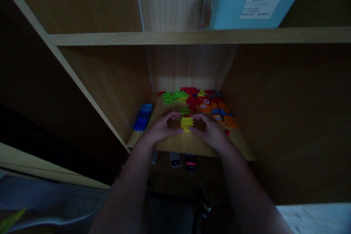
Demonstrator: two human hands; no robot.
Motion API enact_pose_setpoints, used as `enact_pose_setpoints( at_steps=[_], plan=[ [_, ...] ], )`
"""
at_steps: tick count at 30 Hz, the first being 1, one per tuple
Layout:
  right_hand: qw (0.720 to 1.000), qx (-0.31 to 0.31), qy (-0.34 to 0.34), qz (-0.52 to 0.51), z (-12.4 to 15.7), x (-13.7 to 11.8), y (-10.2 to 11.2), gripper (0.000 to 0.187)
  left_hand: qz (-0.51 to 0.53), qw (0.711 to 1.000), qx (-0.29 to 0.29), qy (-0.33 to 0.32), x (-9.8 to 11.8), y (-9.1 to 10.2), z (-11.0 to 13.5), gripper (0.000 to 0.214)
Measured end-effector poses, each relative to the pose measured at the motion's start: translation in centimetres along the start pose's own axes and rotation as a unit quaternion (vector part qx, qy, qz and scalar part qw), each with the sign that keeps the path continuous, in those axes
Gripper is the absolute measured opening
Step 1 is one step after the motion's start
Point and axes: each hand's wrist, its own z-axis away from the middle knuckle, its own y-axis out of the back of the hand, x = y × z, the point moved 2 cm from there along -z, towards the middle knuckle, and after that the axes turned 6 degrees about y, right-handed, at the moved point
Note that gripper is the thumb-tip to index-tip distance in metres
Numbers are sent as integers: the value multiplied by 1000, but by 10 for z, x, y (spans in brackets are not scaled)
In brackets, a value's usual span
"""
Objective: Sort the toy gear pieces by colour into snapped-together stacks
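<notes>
We hold yellow piece (187, 123) low over shelf (175, 145) front. Left hand (160, 128) and right hand (210, 131) both pinch its edges. Step, we judge: joining pieces. Next move calls for aligned slots and firm press. Coloured pile (204, 104) just behind.

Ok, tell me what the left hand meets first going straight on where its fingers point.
The yellow piece, held at the fingertips of the left hand; right behind it, probably the right hand, though depth is unclear.
</notes>
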Motion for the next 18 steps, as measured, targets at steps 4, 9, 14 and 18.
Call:
enact_pose_setpoints(
  at_steps=[4,9,14,18],
  plan=[
    [1000,-9,-3,-11,-1,1,-3,37,-27,1000,-5,-5,-3,-3,-3,66],
    [1000,-12,-6,-10,-1,1,-6,37,-28,999,-10,-17,-6,-8,-6,65],
    [1000,-14,-7,-26,-1,1,-6,36,-32,999,-5,-30,-5,-11,-5,64],
    [999,-17,-11,-36,-1,2,-6,37,-35,999,-8,-36,-4,-13,-6,62]
  ],
)
